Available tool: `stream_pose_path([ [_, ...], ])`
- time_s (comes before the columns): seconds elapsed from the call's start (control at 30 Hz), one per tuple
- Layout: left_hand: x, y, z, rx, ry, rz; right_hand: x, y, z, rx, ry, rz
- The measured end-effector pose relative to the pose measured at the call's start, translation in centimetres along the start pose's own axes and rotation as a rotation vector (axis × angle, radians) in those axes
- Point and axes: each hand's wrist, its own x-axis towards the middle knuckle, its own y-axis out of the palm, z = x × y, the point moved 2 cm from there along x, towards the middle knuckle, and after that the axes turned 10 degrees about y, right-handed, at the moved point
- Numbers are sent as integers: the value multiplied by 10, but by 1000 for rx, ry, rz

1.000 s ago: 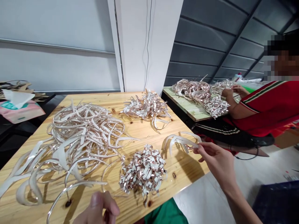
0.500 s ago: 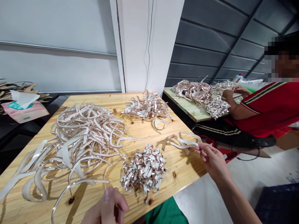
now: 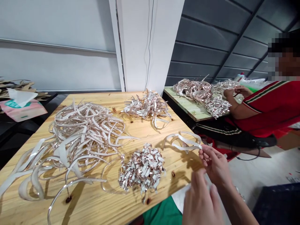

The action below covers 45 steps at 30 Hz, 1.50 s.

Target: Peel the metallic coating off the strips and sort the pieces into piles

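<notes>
My right hand [image 3: 214,164] pinches the end of a small bundle of curved white strips [image 3: 181,141] lying at the right edge of the wooden table [image 3: 161,125]. My left hand [image 3: 200,201] is raised in the foreground just below the right hand, seen from the back, blurred, its fingers hidden. A heap of short rose-gold and white clippings [image 3: 142,167] lies left of the hands. A large tangle of long strips [image 3: 77,140] covers the table's left half.
Another heap of strips [image 3: 147,107] sits at the table's far side by a white pillar [image 3: 145,43]. A person in a red shirt [image 3: 269,106] works at a second table [image 3: 189,107] with similar heaps. A tissue pack [image 3: 20,107] lies far left.
My left hand has swung from the table's near edge across to the right, up beside my right hand. The right hand keeps its pinch on the strip bundle.
</notes>
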Motion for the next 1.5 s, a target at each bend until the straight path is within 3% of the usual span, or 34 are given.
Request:
stream_pose_path([
  [0.1,29,19,22,342,162,-40,-7,-5,4,-73,-25,35],
  [0.23,46,21,46,603,253,-7,-12,-8,6,-191,-54,68],
  [0.33,44,26,53,619,264,52,-15,-9,8,-266,-89,47],
  [0.5,39,36,54,603,239,47,-25,-8,21,-330,-190,10],
  [0.7,54,34,49,538,146,-41,-37,-7,34,-244,-189,76],
  [0.83,54,9,32,149,133,-57,-52,-4,39,-314,-262,99],
  [1.0,29,-12,14,-940,8,-91,-84,23,50,-300,-200,299],
  [1.07,19,-16,8,-1116,22,-213,-100,38,55,-287,-186,296],
  [1.13,10,-23,2,-988,50,-400,-115,50,58,-302,-206,255],
  [1.27,-4,-51,-11,-432,205,-667,-138,70,55,-334,-263,278],
  [1.37,-13,-76,-12,-111,324,-738,-146,84,45,-377,-266,334],
  [1.5,-29,-106,-3,139,388,-775,-156,104,31,-473,-351,406],
])
